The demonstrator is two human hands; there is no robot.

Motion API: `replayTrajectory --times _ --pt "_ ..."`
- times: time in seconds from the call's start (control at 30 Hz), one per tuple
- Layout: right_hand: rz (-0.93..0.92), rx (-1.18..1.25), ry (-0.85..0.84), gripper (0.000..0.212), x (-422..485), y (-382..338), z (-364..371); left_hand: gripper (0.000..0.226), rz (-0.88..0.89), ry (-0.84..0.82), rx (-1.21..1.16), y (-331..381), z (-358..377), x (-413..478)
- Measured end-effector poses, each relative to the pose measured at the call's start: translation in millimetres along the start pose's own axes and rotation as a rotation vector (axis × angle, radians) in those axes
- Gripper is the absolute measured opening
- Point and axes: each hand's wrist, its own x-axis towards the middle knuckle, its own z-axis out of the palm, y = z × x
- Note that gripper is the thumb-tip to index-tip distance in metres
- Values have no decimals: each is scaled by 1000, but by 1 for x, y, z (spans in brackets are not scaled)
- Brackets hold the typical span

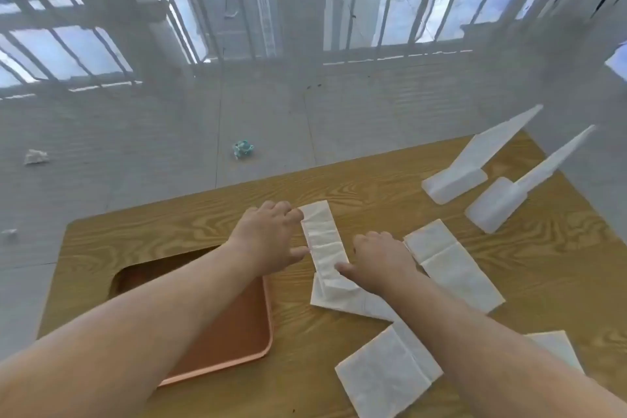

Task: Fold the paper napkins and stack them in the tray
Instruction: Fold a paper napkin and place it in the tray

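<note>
the task looks to be at an early stage: the orange tray (237,332) at the near left of the wooden table (373,187) shows no napkins on the part that can be seen, though the left forearm hides much of it. one napkin (324,241) lies in the middle of the table as a long narrow strip running near to far, its near end creased and lapping over another flat sheet (346,302). the left hand (271,241) rests at the strip's left edge, fingers curled and close together, fingertips touching the paper near its far end. the right hand (380,261) sits at the strip's right side, palm down, thumb pressing on the near end; its other fingers are bent away and i cannot tell how they lie. neither hand lifts anything. still flat and waiting are a napkin (454,265) to the right of the hands, one (386,373) near the right forearm, and a corner of another (556,349) beyond that arm. two white plastic stands (475,163) sit at the far right. by my reckoning the strip wants at least one more fold before stacking.
</note>
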Motion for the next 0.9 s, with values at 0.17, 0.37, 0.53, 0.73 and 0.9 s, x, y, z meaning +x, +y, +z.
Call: replayTrajectory --times 0.17,0.37,0.53,0.73,0.9 --pt "49 106 -47 59 9 -8 24 81 -26 -13 -9 -6 18 19" --pt "40 242 -85 21 18 -8 29 80 -35 -22 -59 -7 30 25" --pt "1 422 -157 10 30 6 8 73 3 4 -98 -6 36 30" --pt "-1 408 -200 36 52 32 -16 69 204 -28 -86 4 48 35" --pt "257 584 -77 60 59 51 -9 75 196 -92 -104 13 63 30"
